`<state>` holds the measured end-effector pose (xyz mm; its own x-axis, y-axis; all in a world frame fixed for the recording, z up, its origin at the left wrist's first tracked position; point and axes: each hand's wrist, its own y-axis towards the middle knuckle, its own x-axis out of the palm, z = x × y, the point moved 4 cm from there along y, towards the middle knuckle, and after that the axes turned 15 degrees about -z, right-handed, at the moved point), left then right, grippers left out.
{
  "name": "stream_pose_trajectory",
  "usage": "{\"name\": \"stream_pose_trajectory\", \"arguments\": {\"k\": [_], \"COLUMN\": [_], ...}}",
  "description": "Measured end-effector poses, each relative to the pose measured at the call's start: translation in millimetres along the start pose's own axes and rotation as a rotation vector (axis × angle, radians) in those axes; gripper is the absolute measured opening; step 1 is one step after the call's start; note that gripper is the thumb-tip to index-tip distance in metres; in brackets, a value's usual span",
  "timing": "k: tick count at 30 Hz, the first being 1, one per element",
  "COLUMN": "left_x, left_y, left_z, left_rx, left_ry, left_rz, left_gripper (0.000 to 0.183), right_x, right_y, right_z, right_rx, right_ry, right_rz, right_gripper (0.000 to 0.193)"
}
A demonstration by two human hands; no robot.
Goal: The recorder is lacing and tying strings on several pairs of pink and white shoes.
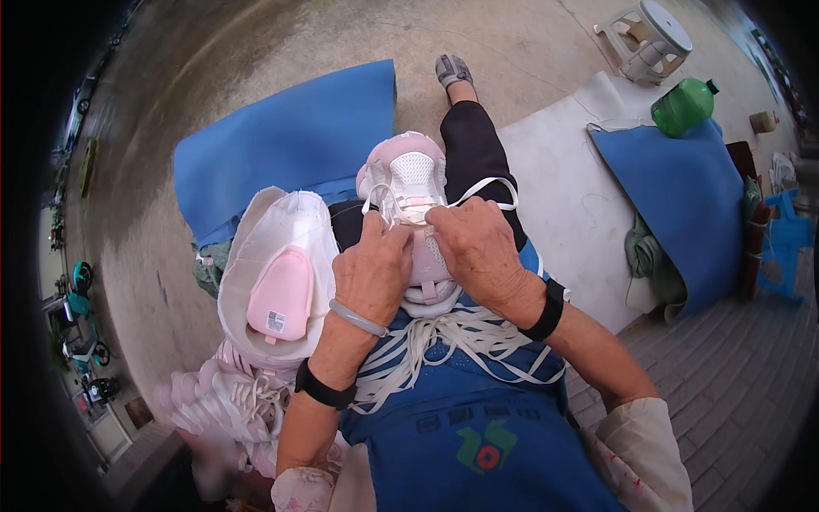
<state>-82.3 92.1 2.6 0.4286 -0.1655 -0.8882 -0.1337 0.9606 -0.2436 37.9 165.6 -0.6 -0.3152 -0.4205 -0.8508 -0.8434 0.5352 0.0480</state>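
Note:
A pink and white sneaker upper (403,152) lies on my lap, its toe pointing away from me. My left hand (373,263) is closed at the left of its lace holes, fingertips pinching the white shoelace (497,180). From the right, my right hand (479,254) pinches the same lace, which loops out past its knuckles. The exact grip under the fingertips is partly hidden. A bundle of loose white laces (444,341) is spread over my blue apron (461,414). Left of my left hand rests another white upper (243,294) with a pink padded tongue (286,292).
Several pink and white uppers (230,397) are piled at lower left. A blue sheet (290,119) lies beyond my lap. To the right are a white sheet (554,162), another blue sheet (682,205), a green bottle (682,108), a white stool (648,38) and a blue stool (781,243).

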Motion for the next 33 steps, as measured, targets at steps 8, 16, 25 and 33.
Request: {"name": "stream_pose_trajectory", "arguments": {"k": [8,16,25,33], "left_x": [-4,-6,-2,-4], "left_y": [0,2,1,4], "left_z": [-11,-2,-11,-4], "left_rx": [-0.035,-0.055,-0.070,-0.105], "left_ry": [-0.078,-0.093,-0.159,-0.084], "left_rz": [-0.003,-0.058,-0.031,-0.106], "left_gripper": [0.011,0.013,0.011,0.011], "right_x": [10,13,7,13], "right_y": [-5,-3,-4,1], "right_z": [-2,-7,-3,-1], "right_rx": [-0.021,-0.021,-0.082,0.028], "right_ry": [-0.079,-0.077,0.045,0.104], "right_rz": [-0.016,0.049,0.021,-0.029], "right_gripper": [0.008,0.013,0.015,0.013]}}
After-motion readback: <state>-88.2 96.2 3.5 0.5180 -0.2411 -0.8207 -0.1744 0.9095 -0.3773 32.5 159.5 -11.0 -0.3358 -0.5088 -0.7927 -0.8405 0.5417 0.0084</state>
